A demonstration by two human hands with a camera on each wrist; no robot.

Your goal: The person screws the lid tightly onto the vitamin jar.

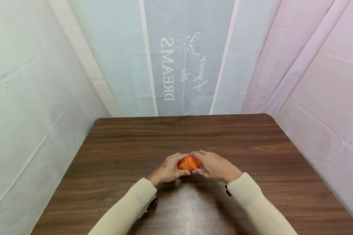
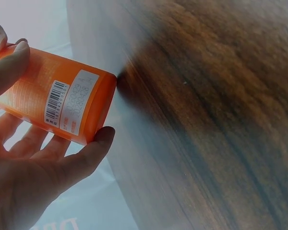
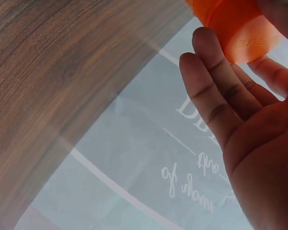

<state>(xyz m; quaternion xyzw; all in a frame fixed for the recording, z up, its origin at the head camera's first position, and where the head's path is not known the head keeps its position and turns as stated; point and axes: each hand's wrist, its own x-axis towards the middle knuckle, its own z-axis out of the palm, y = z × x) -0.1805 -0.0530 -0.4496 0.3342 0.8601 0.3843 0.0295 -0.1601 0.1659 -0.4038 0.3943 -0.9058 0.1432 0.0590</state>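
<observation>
An orange plastic bottle (image 1: pixel 182 164) lies sideways between the two hands, over the middle of the table. My left hand (image 1: pixel 168 168) grips its body, thumb on one side and fingers on the other. A white label with a barcode (image 2: pixel 56 102) and printed numbers shows near the base in the left wrist view. At the other end, my right hand (image 1: pixel 216 165) holds the orange cap (image 3: pixel 249 38) between thumb and fingers. Raised lettering marks the cap's top in the right wrist view. Two of the right hand's fingers stretch out past the cap's edge.
The dark wood table (image 1: pixel 120 140) has rounded far corners. Behind it hangs a grey-blue cloth (image 1: pixel 188 19) with white lettering. Pale sheets (image 1: pixel 32 81) hang along both sides. Both forearms wear cream sleeves (image 1: pixel 126 209).
</observation>
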